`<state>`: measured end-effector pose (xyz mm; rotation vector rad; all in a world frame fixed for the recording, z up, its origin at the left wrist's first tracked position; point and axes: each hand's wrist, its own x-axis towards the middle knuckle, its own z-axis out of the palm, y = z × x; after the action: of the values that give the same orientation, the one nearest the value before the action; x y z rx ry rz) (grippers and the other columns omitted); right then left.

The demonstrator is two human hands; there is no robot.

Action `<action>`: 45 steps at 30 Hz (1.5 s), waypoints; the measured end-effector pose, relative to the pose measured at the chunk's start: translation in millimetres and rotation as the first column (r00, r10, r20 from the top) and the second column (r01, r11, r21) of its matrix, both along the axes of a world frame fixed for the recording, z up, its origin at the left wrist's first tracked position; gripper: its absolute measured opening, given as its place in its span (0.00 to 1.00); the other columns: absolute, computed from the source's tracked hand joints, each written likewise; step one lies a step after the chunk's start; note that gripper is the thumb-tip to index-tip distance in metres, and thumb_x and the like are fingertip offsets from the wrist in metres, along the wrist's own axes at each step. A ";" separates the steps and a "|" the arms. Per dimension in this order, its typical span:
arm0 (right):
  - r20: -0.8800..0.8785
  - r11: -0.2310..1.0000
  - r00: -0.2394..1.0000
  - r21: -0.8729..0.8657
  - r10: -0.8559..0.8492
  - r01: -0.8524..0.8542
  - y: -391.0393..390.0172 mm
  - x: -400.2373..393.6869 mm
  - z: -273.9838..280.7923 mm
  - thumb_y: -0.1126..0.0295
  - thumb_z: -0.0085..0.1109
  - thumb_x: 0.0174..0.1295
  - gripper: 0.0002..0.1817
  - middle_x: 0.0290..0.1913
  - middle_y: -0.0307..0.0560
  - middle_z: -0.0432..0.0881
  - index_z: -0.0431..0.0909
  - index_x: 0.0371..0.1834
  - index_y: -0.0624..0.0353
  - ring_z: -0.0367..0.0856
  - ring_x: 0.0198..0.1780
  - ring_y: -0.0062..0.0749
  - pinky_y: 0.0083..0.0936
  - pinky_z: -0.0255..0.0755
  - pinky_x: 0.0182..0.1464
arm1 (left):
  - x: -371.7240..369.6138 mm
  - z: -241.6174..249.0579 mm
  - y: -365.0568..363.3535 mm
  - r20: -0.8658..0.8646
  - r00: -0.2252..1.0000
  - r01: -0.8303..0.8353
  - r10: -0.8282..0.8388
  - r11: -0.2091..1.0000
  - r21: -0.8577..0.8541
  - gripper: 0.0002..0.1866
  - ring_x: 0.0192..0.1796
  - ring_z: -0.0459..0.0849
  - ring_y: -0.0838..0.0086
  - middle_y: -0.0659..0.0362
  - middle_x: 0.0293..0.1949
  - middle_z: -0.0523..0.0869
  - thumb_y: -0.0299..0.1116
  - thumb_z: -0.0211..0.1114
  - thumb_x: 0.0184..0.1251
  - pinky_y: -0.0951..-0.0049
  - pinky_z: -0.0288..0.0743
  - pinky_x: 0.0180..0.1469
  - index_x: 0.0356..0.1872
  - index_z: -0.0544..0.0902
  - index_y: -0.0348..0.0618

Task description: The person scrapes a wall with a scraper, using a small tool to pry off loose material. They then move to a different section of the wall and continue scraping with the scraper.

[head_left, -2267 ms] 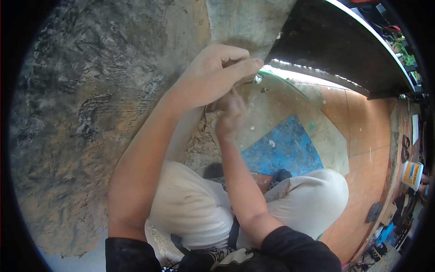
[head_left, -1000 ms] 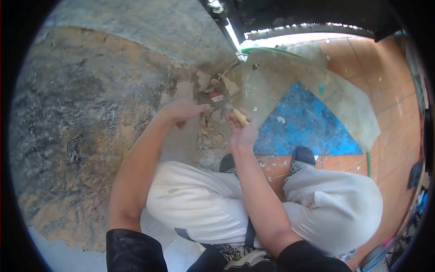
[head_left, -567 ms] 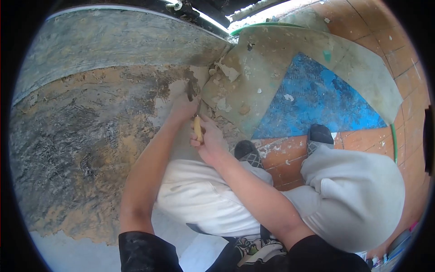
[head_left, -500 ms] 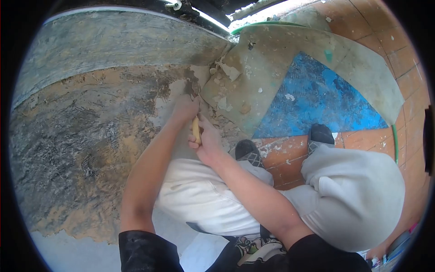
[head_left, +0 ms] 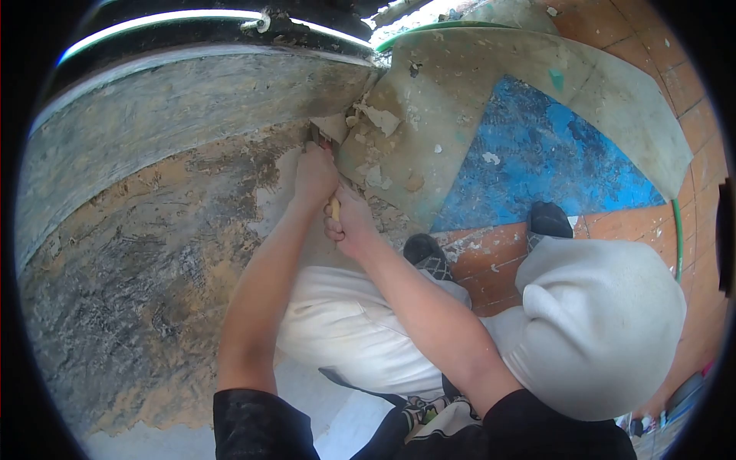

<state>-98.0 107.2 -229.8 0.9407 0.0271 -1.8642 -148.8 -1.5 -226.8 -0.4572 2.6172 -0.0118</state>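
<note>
Both hands have climbed the scraped wall (head_left: 153,230) since half a second ago. Right hand (head_left: 349,222) grips the yellow-handled scraper (head_left: 334,207); left hand (head_left: 316,175) clenches over its blade end. A slip could nick those fingers.

Rough, matt scraped plaster wall (head_left: 153,230); pale wooden tool handle (head_left: 334,207); worn blue sheet (head_left: 529,161) over matt terracotta floor tiles (head_left: 491,264)
</note>
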 end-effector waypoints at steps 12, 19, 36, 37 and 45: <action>0.018 0.984 0.990 0.100 0.143 -0.144 4.4 -7.7 16.7 0.59 0.42 0.71 0.08 0.23 0.37 0.68 0.68 0.40 0.48 0.57 0.12 0.18 0.17 0.49 0.12 | 8.9 0.2 -2.3 -0.065 0.998 -0.015 0.017 0.999 0.044 0.14 0.37 0.82 0.39 0.31 0.28 0.80 0.32 0.52 0.67 0.48 0.74 0.37 0.36 0.68 0.24; -0.059 0.973 0.983 0.161 0.175 -0.164 -1.6 -19.3 7.9 0.59 0.42 0.71 0.09 0.22 0.38 0.68 0.69 0.41 0.48 0.59 0.12 0.19 0.18 0.50 0.12 | -8.7 -10.8 -5.9 -0.064 0.987 -0.145 0.150 0.986 0.084 0.13 0.38 0.82 0.41 0.33 0.32 0.81 0.26 0.52 0.61 0.52 0.77 0.40 0.40 0.64 0.24; 0.042 0.944 0.963 0.190 0.267 -0.270 4.0 -19.2 22.4 0.59 0.44 0.70 0.11 0.21 0.40 0.67 0.71 0.47 0.51 0.61 0.14 0.23 0.21 0.56 0.16 | 12.3 -30.0 -35.9 0.140 0.988 0.064 -0.072 0.996 0.059 0.17 0.40 0.83 0.43 0.33 0.30 0.82 0.26 0.55 0.54 0.53 0.78 0.41 0.39 0.68 0.19; 0.030 0.946 0.964 0.190 0.263 -0.264 1.5 -19.5 22.1 0.59 0.44 0.70 0.11 0.21 0.40 0.67 0.70 0.47 0.51 0.62 0.14 0.23 0.21 0.56 0.16 | 12.4 -33.4 -41.8 0.126 0.982 0.138 -0.144 0.989 0.058 0.16 0.39 0.84 0.44 0.34 0.30 0.82 0.26 0.55 0.54 0.54 0.78 0.41 0.38 0.69 0.20; -0.011 0.980 0.993 0.162 0.116 -0.113 1.1 -4.7 40.8 0.61 0.43 0.71 0.13 0.25 0.41 0.69 0.70 0.54 0.48 0.64 0.17 0.24 0.21 0.61 0.18 | 7.8 8.8 -19.8 0.145 0.961 0.243 -0.233 0.968 -0.054 0.12 0.41 0.83 0.46 0.36 0.37 0.80 0.26 0.54 0.56 0.58 0.78 0.43 0.37 0.77 0.26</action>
<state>-102.7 108.4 -188.9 1.0088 0.2436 -1.7844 -141.0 -21.3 -218.0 -0.1552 2.5249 -0.2090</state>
